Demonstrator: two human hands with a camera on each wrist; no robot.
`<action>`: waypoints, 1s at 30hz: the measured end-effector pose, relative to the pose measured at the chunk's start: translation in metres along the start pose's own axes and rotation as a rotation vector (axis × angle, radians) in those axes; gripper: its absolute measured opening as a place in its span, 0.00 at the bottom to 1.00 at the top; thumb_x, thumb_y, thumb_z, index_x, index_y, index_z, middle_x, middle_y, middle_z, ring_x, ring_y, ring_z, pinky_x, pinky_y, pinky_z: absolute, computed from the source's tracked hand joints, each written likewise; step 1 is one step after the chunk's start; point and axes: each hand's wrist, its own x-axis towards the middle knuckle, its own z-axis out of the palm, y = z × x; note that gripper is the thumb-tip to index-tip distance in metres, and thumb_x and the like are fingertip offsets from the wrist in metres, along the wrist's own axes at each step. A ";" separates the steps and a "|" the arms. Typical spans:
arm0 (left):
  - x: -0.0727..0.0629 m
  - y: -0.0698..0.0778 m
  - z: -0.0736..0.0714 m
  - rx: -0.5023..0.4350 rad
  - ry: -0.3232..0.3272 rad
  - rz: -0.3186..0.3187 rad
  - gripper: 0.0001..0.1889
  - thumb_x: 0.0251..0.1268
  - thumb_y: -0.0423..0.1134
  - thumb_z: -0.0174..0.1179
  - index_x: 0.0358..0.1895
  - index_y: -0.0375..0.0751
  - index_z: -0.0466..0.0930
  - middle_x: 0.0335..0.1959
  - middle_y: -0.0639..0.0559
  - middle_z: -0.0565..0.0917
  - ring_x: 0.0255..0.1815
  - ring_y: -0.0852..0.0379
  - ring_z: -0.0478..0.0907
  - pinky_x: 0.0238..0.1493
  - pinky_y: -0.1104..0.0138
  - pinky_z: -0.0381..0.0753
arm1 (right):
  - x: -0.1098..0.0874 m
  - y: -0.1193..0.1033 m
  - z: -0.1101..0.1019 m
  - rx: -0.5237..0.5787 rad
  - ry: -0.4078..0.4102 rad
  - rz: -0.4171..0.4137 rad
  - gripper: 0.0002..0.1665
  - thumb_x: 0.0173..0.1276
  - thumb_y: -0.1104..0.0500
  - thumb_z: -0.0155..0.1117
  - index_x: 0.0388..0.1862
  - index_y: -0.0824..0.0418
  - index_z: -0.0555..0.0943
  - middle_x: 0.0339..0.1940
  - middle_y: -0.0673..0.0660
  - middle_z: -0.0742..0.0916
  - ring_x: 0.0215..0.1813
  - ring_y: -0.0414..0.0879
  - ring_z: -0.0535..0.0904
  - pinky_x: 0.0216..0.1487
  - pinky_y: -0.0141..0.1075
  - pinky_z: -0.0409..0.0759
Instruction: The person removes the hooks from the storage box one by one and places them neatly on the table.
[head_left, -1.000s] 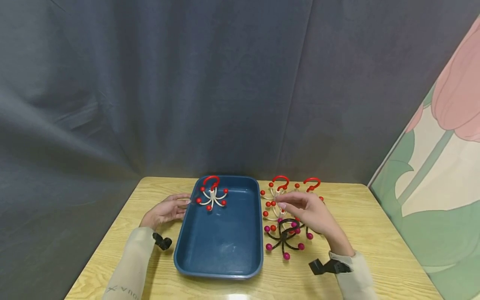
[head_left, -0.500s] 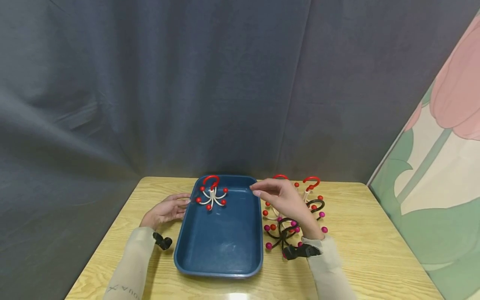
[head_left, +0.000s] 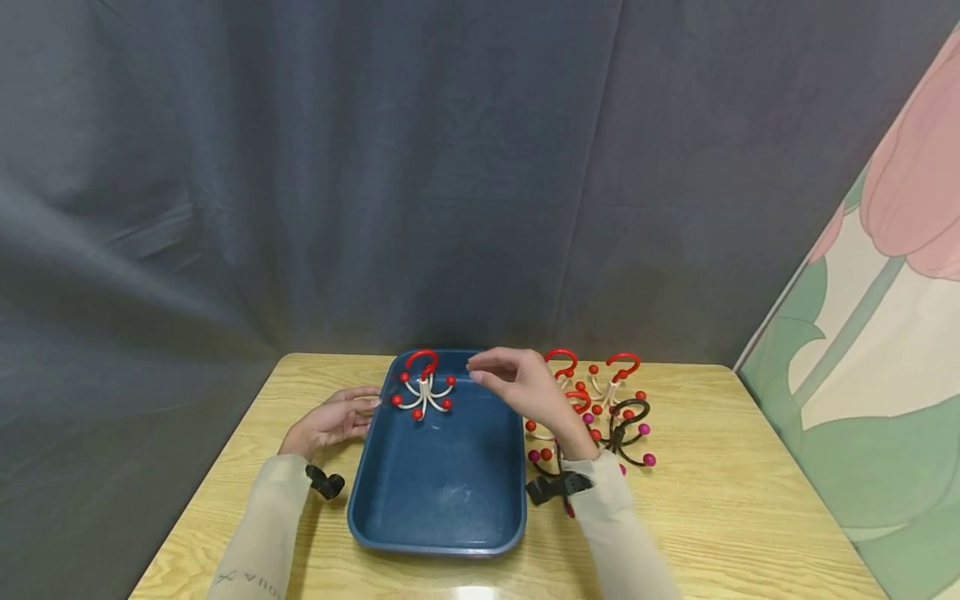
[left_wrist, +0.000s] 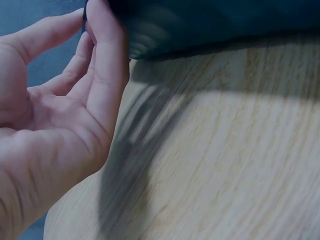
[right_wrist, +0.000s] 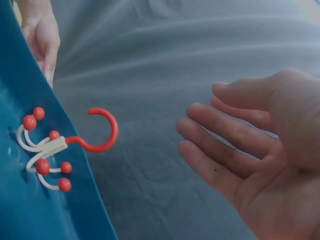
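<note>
My left hand holds the left rim of a deep blue tray, thumb and fingers meeting at the edge. Inside the tray, at its back left, sits a white multi-armed hanger with a red hook and red ball tips. The right wrist view shows its hook reaching over the tray's rim. Right of that hanger, above the tray's back right part, my right hand has loosely bent fingers and nothing between them; it is apart from the hanger.
Right of the tray lies a cluster of hangers: white ones with red hooks and black ones with magenta balls. My right forearm covers part of it. A dark curtain hangs behind the wooden table.
My right hand has moved left from over the hanger cluster to above the tray, with nothing in it. The left hand, tray and hanger inside have stayed in place.
</note>
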 end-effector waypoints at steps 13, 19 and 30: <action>0.001 -0.001 0.001 -0.013 -0.021 0.045 0.24 0.84 0.33 0.51 0.75 0.30 0.61 0.44 0.52 0.92 0.39 0.60 0.90 0.40 0.68 0.90 | 0.031 0.006 0.020 0.038 0.002 0.037 0.17 0.74 0.58 0.71 0.58 0.61 0.88 0.54 0.58 0.92 0.51 0.49 0.91 0.56 0.42 0.89; 0.001 -0.003 -0.001 -0.023 -0.017 0.047 0.23 0.84 0.32 0.50 0.75 0.30 0.62 0.43 0.53 0.92 0.39 0.60 0.90 0.39 0.69 0.89 | 0.043 0.017 0.031 0.064 0.016 0.070 0.19 0.70 0.53 0.75 0.57 0.58 0.88 0.54 0.55 0.92 0.53 0.48 0.90 0.59 0.43 0.88; -0.002 0.000 0.002 0.013 -0.013 0.038 0.28 0.83 0.35 0.54 0.77 0.29 0.59 0.45 0.53 0.92 0.41 0.60 0.90 0.41 0.68 0.90 | 0.063 0.041 0.050 0.049 0.060 0.154 0.26 0.66 0.47 0.78 0.60 0.54 0.86 0.58 0.54 0.90 0.59 0.52 0.88 0.63 0.48 0.86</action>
